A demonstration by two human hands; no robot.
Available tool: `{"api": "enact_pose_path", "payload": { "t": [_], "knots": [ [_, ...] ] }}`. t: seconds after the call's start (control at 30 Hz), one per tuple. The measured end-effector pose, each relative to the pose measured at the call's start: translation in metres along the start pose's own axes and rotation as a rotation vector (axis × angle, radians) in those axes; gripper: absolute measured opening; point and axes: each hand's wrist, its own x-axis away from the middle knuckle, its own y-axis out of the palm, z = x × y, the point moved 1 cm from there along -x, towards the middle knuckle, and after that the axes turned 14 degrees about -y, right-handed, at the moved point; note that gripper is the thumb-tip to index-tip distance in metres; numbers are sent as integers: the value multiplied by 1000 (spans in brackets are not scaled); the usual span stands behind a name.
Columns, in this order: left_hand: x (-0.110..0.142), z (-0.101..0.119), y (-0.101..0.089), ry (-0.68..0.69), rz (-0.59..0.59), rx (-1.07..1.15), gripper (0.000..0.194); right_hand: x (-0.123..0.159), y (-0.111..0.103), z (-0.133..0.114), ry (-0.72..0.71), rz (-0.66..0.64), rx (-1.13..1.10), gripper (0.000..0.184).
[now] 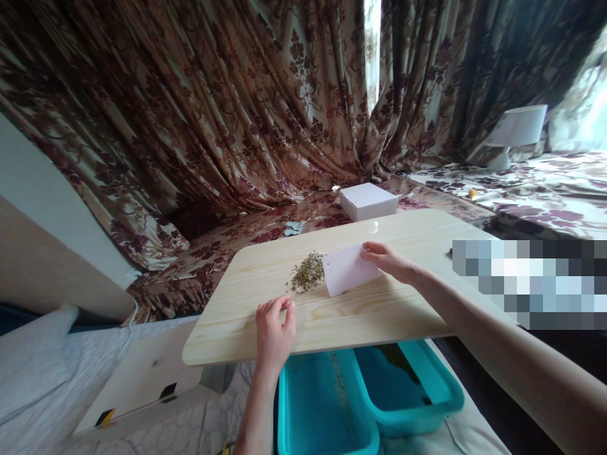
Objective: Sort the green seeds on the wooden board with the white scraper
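Observation:
My right hand [379, 256] grips the right end of a white card [349, 270] with a small hole near its left corner. The card leans over the table, its left edge against a loose pile of small greenish-brown grains [308, 272]. My left hand [275, 319] rests at the near side of the wooden table [237, 316], just short of the pile. Its fingers are loosely bent, with the thumb apart and nothing visible in them. A few stray grains lie by the card's lower edge.
Below the table's near edge stand two turquoise tubs [327, 404], the right one holding dark material. A white box [368, 201] sits beyond the far edge, near a small blue cloth [293, 228]. A flat white carton [142, 373] lies at left; a lamp [516, 126] stands far right.

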Motion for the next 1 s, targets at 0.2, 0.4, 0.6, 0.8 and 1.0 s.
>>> {"api": "enact_pose_path", "payload": {
  "t": [0.2,0.4,0.6,0.8,1.0],
  "knots": [
    [0,-1,0,1,0,9,22,14,-15,-15,122,-210,-20,24],
    [0,-2,1,4,-3,4,21,53,-27,-28,120,-269,45,35],
    [0,-1,1,-3,4,-8,22,78,-36,-40,91,-152,70,36],
    [0,0,0,13,12,-15,21,40,-36,-32,-54,190,-38,33],
    [0,1,0,20,20,-12,21,21,-20,-8,-85,456,-29,29]
  ]
}}
